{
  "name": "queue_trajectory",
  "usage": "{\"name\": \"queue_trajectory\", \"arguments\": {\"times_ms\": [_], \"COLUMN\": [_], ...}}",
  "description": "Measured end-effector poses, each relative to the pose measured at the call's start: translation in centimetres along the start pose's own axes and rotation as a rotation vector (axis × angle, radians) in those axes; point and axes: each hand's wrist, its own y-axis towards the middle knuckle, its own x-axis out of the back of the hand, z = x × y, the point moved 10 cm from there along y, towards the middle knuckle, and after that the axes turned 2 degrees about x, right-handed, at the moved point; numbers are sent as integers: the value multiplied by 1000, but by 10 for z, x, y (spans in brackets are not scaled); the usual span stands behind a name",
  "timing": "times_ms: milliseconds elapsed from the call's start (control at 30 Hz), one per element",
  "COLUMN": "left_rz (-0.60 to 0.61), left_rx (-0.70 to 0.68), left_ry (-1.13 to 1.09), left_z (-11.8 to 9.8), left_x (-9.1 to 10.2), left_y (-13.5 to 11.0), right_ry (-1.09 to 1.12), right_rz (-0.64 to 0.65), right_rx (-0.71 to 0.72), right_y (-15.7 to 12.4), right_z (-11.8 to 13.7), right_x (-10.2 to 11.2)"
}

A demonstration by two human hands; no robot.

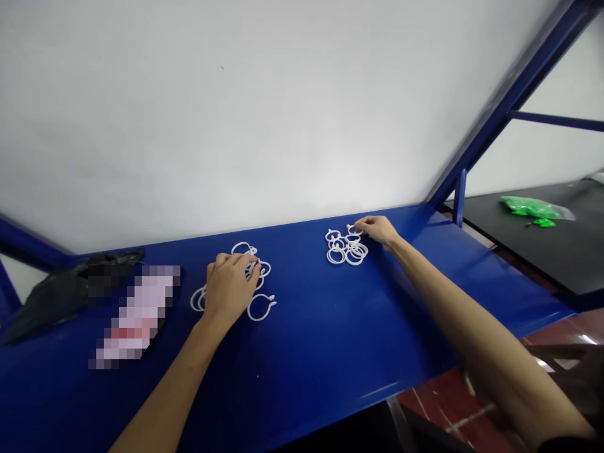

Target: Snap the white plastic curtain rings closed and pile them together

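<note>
My left hand [229,283] rests over a loose group of white open rings with small clasp ends, on the blue tabletop. Its fingers are bent and a little apart, with thumb and forefinger on either side of some rings; the hand covers part of the group. One white ring [258,308] lies just right of its wrist. Farther right, my right hand [375,228] pinches a white ring [353,231] at the far edge of a second cluster. The white rings [346,250] of that cluster overlap one another on the table.
A black plastic bag [66,286] and a blurred-out pinkish item [141,314] lie left on the blue table [311,352]. A white wall [283,113] stands behind. Beyond a blue frame post [460,198], a black table [542,245] holds a clear bag of green pieces [533,207].
</note>
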Motion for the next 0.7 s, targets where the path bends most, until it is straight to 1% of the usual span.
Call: {"name": "queue_trajectory", "arguments": {"times_ms": [167,333,567,700], "left_rz": [-14,-37,-46,-71], "left_rx": [-18,0,70,121], "left_ry": [-15,-52,-159,-234], "left_z": [-5,-1,8,11], "left_x": [1,2,6,12], "left_y": [0,0,2,3], "right_ry": [1,-44,-109,-136], "right_rz": [53,100,87,63], "right_rx": [34,72,107,134], "right_y": [2,2,0,-4], "right_z": [10,18,22,28], "right_x": [-10,-17,-15,-9]}}
